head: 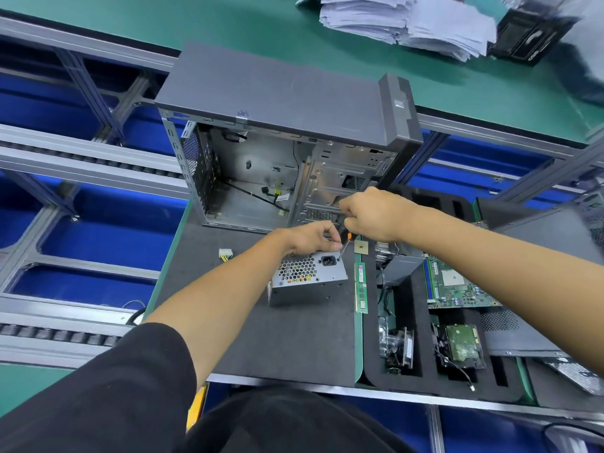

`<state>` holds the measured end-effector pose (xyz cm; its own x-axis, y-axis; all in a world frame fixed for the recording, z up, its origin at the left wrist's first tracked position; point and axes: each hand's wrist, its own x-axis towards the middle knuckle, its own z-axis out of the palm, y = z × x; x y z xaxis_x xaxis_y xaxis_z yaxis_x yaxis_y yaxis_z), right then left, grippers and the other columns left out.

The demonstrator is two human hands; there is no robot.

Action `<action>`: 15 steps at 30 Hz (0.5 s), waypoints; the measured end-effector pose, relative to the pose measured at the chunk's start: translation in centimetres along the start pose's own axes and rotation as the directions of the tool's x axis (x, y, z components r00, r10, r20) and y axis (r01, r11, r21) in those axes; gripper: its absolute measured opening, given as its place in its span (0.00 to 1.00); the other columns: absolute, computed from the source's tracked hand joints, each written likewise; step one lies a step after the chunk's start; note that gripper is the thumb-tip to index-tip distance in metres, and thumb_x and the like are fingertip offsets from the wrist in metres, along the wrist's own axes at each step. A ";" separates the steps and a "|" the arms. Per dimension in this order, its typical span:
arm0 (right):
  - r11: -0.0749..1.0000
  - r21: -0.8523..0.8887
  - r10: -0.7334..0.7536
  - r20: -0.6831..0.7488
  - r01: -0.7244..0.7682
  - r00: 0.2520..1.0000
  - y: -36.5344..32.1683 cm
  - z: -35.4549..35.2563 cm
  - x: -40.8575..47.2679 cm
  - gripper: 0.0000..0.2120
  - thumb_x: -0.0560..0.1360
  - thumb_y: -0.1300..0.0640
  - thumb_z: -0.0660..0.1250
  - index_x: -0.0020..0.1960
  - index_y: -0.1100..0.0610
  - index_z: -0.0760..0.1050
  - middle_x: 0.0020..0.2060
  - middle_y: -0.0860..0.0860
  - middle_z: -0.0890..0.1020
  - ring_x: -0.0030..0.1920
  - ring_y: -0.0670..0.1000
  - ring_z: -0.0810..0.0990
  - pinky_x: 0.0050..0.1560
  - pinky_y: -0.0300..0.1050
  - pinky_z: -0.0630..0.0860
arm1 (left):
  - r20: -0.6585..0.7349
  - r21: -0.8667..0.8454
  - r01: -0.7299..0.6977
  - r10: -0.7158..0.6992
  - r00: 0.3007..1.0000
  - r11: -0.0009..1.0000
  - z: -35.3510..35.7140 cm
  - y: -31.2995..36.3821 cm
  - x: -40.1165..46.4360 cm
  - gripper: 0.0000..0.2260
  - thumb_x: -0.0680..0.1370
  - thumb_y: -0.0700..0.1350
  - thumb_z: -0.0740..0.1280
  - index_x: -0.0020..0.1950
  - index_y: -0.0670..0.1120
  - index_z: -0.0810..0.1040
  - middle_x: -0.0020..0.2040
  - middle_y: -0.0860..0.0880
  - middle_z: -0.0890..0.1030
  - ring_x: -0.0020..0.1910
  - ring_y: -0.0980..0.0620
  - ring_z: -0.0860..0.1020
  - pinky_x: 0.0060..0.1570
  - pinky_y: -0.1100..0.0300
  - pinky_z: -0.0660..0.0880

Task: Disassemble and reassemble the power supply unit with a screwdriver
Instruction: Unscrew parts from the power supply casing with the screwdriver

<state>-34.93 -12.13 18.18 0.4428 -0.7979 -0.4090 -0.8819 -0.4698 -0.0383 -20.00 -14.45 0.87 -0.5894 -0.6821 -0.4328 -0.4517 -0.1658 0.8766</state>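
Orange-collared and black-handled, the screwdriver [345, 241] is gripped in my right hand [372, 214], fingers curled round the handle. Its shaft slants down and to the left, tip meeting the rear face of the power supply unit [307, 279] just beside the black power socket [327, 260], near that face's right edge. My left hand [310, 238] rests on the unit's top far edge, fingers curled over it, thumb tip close to the shaft; the two hands are just beside each other.

Grey metal, the unit lies on the dark foam mat [261, 338], its honeycomb vent and socket face turned up toward me, tilted, its long axis running left to right. A small white connector [225, 255] lies on the mat to its left, apart from it. Bare mat extends to the left of the unit and in front of it, toward me.

Behind the hands stands the open computer case [281, 125], its hollow side facing me, close to the unit's far side. Just right of the unit a green memory stick [360, 287] lies lengthwise along the mat's edge, with a square processor chip [362, 247] above it. Further right, a black foam tray [425, 364] holds a motherboard [457, 284], a hard drive [462, 346] and a fan [397, 346]. Stacked white papers [408, 21] lie on the green bench [228, 21] beyond the case.
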 end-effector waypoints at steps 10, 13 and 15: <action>0.998 -0.056 -0.028 -0.027 0.026 0.999 0.2 0.2 -0.7 0.09 0.76 0.55 0.61 0.38 0.52 0.65 0.32 0.50 0.75 0.34 0.53 0.75 0.30 0.46 0.64 | 0.036 0.589 -0.364 0.426 0.904 0.722 -2.4 -1.3 -6.5 0.08 0.78 0.57 0.71 0.57 0.60 0.79 0.55 0.56 0.70 0.56 0.53 0.66 0.60 0.58 0.67; 0.998 -0.054 -0.019 -0.038 0.017 0.999 0.4 0.3 -0.7 0.08 0.76 0.55 0.61 0.38 0.52 0.66 0.32 0.50 0.76 0.34 0.53 0.75 0.30 0.46 0.64 | 0.091 0.737 -0.443 0.574 0.814 0.510 -2.0 -1.0 -7.1 0.08 0.79 0.54 0.71 0.56 0.55 0.83 0.54 0.54 0.73 0.53 0.51 0.68 0.55 0.58 0.70; 0.999 -0.043 -0.009 -0.037 0.007 0.999 0.6 0.4 -0.7 0.08 0.76 0.55 0.61 0.38 0.52 0.66 0.32 0.50 0.76 0.34 0.53 0.76 0.30 0.46 0.63 | 0.164 0.808 -0.468 0.628 0.761 0.357 -2.0 -0.5 -7.0 0.07 0.79 0.53 0.71 0.53 0.52 0.85 0.53 0.51 0.76 0.51 0.48 0.70 0.52 0.53 0.73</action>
<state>-35.86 -11.69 18.11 0.4563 -0.8072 -0.3745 -0.8710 -0.4913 -0.0022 -14.30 -11.03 3.90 -0.8417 -0.5065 0.1869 -0.4264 0.8360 0.3453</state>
